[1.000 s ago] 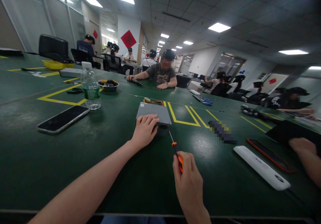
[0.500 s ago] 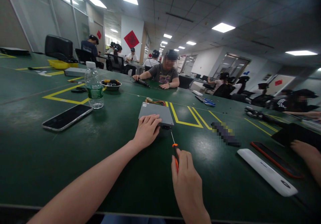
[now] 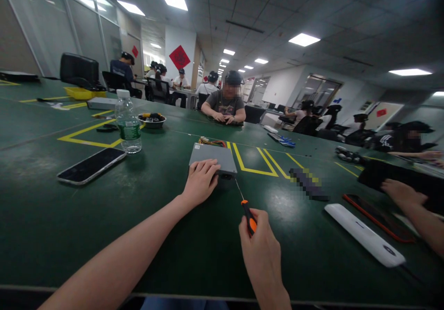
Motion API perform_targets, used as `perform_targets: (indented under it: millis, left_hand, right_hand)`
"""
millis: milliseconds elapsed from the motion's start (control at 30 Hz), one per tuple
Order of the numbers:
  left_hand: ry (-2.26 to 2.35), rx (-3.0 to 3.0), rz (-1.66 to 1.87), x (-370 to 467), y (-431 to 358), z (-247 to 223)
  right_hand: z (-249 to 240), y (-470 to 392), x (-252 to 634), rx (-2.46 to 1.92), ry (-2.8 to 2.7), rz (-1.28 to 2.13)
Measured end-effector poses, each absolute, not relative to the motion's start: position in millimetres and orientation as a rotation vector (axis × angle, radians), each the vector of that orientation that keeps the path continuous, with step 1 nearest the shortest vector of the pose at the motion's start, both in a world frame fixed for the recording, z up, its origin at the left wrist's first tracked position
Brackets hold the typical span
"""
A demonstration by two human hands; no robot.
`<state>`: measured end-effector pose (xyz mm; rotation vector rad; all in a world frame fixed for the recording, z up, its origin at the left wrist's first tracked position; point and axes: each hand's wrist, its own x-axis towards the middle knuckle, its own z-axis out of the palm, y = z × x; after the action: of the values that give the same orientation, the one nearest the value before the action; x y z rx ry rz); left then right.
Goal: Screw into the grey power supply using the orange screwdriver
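A grey metal computer power supply lies on the green table, with a bundle of coloured cables at its far side. My left hand holds it down, fingers across the top and near edge; the thumb is mostly hidden. My right hand is closed round the black-and-orange handle of a screwdriver. The thin shaft points up and away, its tip at the near right corner of the power supply. Whether the tip sits in a screw is too small to tell.
Left stand a phone, a water bottle and a metal bowl of tools. On the right lie a white power strip and an orange-edged dark case, near another person's hand. A person sits opposite.
The screwdriver handle has turned in my right hand and shows more of its orange side. Across the table, the person has brought both hands together. The neighbour's hand at right has moved left.
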<state>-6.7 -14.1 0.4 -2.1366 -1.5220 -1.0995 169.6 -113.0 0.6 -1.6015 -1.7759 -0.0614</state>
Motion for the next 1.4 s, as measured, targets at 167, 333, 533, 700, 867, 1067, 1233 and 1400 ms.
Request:
perform_targets:
  millis: [167, 333, 533, 700, 867, 1067, 1233, 1400]
  left_hand:
    - [-1.524, -2.134, -1.102, -7, -14, 0]
    - [-1.527, -2.138, -1.105, -7, -14, 0]
    - [-1.537, -2.126, -1.104, -6, -13, 0]
    - [-1.545, -2.124, -1.105, -5, -13, 0]
    - [-1.56, -2.112, -1.107, -4, -13, -1]
    - [-1.562, -2.109, -1.098, -3, -13, 0]
    - [-1.55, -2.114, -1.102, -4, -13, 0]
    - [-1.536, -2.124, -1.104, -4, -13, -1]
  right_hand:
    - [-1, -119, 163, -1.487, -1.853, -0.041]
    - [1, -114, 150, -1.454, -1.916, -0.049]
    - [3, -111, 145, -1.439, -1.923, -0.114]
    - [3, -111, 142, -1.461, -1.971, -0.26]
    - [-2, -111, 137, -1.519, -2.078, -0.533]
    - [-11, -114, 119, -1.464, -2.03, -0.594]
    - [-3, -118, 118, -1.249, -2.069, -0.636]
    - [6, -116, 134, -1.19, -2.03, -0.62]
